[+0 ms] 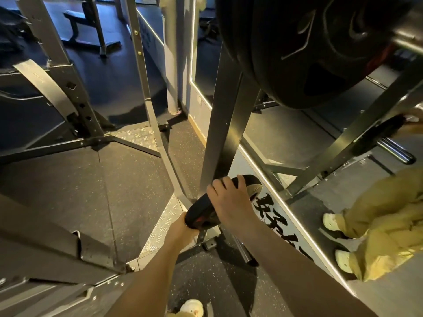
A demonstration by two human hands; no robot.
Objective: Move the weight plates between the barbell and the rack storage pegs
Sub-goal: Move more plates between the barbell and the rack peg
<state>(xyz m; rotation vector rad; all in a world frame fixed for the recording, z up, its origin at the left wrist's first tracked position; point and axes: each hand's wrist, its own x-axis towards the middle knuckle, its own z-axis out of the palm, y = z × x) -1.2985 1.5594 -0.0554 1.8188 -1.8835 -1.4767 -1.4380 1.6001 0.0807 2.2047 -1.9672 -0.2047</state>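
A small black weight plate with red markings is low beside the rack upright. My left hand grips its lower rim from below. My right hand grips its upper rim, fingers curled over the edge. A chrome storage peg sticks out near the floor just below the plate. Large black plates hang on the barbell sleeve at the top right.
A mirror on the right reflects my yellow trousers and another peg with a small plate. A second rack stands to the left, a bench at the far back. My shoe is on the speckled rubber floor.
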